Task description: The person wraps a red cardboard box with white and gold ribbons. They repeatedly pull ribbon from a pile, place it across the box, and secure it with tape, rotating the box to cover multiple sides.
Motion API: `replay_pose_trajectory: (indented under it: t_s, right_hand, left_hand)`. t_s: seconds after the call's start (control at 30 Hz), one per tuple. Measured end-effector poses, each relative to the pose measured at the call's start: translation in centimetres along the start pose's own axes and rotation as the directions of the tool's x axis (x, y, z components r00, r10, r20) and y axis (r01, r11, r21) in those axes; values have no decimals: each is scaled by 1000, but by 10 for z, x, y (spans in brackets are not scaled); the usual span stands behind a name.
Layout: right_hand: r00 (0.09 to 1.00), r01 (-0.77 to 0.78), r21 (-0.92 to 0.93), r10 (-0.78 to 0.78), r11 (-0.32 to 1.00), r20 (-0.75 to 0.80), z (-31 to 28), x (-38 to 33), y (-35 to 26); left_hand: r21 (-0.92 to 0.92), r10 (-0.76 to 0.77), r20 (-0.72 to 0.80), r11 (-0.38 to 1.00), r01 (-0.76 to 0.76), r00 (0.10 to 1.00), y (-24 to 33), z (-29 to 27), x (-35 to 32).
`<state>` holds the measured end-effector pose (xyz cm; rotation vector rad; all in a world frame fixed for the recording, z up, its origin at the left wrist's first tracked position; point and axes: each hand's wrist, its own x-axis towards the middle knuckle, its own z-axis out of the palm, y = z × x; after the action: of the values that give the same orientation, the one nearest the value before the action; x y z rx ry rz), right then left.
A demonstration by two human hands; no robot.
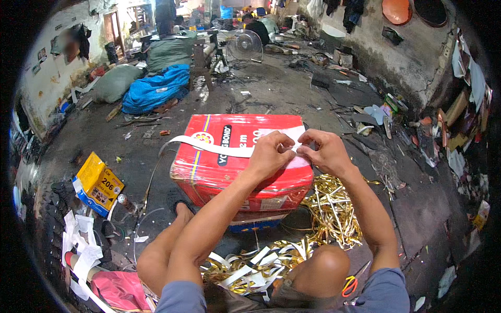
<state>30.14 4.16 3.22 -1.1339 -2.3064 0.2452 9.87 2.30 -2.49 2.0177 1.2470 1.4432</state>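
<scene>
Knees: two bare knees rise at the bottom centre of the frame, with a pair of orange-handled scissors [350,285] lying just right of the right knee.
Scrap heap: a tangle of shiny gold and white foil strips [292,245] spreads over the floor between the knees and the box, lower centre to centre right.
Box: a red glossy cardboard box with a yellow and blue stripe [219,169] stands on the floor in the middle of the frame.
Strip: a long white paper strip [209,146] lies across the top of the box, one end curling off toward centre left, the other end between both hands.
Left hand: left hand [270,154] is closed, fingers pinching the strip on the box top, right of centre.
Right hand: right hand [324,150] is closed, pinching the same end of the strip just beside the left, fingertips nearly touching.
Left side: a yellow and blue carton [97,183] lies on the dark floor at centre left.
Background: a blue tarpaulin bundle [155,88] sits at upper left.
</scene>
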Motion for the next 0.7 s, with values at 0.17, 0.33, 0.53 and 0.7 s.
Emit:
replay_pose_trajectory:
  t_s: [0.17,0.33,0.53,0.7]
  right_hand:
    - [996,77,-127,-82,989,-33,-2,-11,2]
    - [995,92,-119,-97,989,-37,-3,-17,4]
    - [988,151,-20,-151,988,-37,3,-18,6]
    - [991,134,89,-134,987,-7,-3,-12,22]
  left_hand:
    - [63,-20,45,998,17,999,5,0,-5]
    - [149,102,18,983,-104,995,0,1,-10]
    - [187,104,22,977,-106,994,-5,-1,-10]
    - [-115,-143,87,982,153,986,0,4,-4]
